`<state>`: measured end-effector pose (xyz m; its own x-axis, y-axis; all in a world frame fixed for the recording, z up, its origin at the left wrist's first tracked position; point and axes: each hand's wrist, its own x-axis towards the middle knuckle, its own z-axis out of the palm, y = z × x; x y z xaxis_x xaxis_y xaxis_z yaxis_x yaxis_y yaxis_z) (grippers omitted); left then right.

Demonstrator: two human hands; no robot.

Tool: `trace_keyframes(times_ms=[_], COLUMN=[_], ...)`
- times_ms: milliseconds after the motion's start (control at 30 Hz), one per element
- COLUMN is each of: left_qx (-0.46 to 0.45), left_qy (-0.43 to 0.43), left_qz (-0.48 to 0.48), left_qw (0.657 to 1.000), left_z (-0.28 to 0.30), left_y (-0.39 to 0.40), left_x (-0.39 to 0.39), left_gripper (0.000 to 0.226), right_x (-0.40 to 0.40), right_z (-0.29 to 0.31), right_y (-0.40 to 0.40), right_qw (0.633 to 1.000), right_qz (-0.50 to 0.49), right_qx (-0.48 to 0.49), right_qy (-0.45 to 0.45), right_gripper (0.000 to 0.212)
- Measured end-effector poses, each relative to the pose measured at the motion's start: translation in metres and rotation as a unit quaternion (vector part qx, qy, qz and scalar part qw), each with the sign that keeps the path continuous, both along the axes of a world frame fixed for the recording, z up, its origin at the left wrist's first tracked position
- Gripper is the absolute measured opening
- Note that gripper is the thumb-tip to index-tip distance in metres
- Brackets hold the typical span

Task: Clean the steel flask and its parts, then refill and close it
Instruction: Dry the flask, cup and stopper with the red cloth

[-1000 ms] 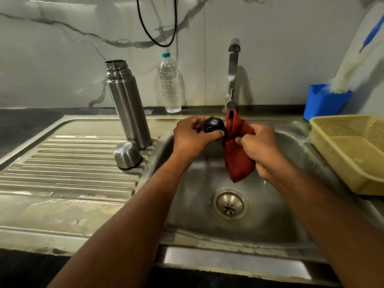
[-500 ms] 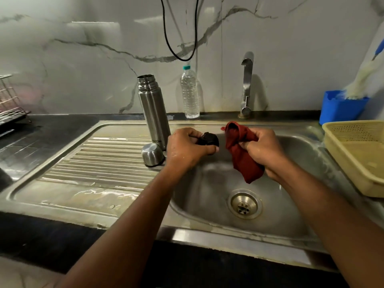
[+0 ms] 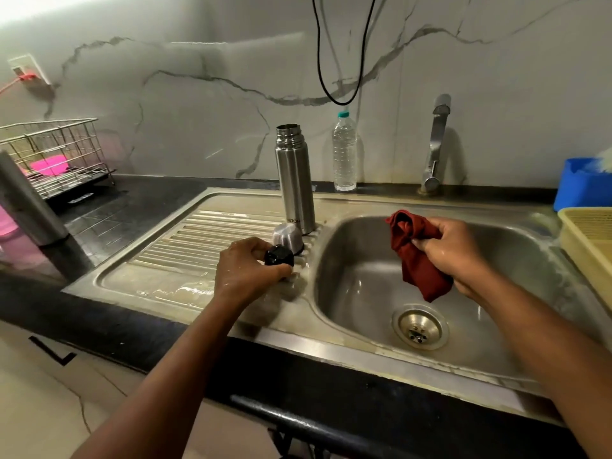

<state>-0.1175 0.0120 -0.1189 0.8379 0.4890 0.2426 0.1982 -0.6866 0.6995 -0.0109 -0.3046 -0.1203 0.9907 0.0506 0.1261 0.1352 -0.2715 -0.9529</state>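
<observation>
The open steel flask (image 3: 294, 180) stands upright at the right end of the ribbed drainboard (image 3: 205, 240). Its steel cup lid (image 3: 287, 237) lies upside down just in front of it. My left hand (image 3: 246, 271) grips the black stopper (image 3: 279, 256) low over the drainboard, right in front of the cup lid. Over the sink basin (image 3: 367, 293), my right hand (image 3: 452, 255) holds a bunched red cloth (image 3: 415, 256) that hangs down from my fingers. A clear plastic water bottle (image 3: 345, 152) stands by the wall behind the flask.
The tap (image 3: 436, 144) rises behind the basin, and the drain (image 3: 420, 327) sits at its bottom. A yellow basket (image 3: 589, 240) and a blue tub (image 3: 581, 187) stand at the right. A wire rack (image 3: 56, 154) is on the dark counter at the left.
My left hand has carried the black stopper left and down, from beside the cloth over the basin to the drainboard by the cup lid. My right hand keeps the cloth over the basin.
</observation>
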Motion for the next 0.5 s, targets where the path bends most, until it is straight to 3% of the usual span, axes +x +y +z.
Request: trace_keyframes(times_ms=[167,300,400,500], left_qx=[0.004,0.036,0.099,0.122], left_qy=[0.004,0.011,-0.074,-0.196], left_qz=[-0.005,0.001,0.031,0.011], left_qw=[1.0,0.999,0.992,0.973], left_z=[-0.006,-0.002,0.004,0.02], left_y=[0.01,0.007,-0.004,-0.035], left_x=[-0.002,-0.002,-0.006,0.0], left_gripper=[0.052,0.074,0.08,0.063], right_x=[0.001,0.004,0.009,0.011], right_z=[-0.005,-0.006,-0.006,-0.004], right_y=[-0.001,-0.001,-0.002,-0.005], right_qw=[1.0,0.999,0.996,0.99], right_qz=[0.009,0.006,-0.009,-0.015], right_qx=[0.001,0.034,0.069,0.108], right_qy=[0.01,0.034,0.056,0.084], right_gripper=[0.035,0.03,0.029,0.03])
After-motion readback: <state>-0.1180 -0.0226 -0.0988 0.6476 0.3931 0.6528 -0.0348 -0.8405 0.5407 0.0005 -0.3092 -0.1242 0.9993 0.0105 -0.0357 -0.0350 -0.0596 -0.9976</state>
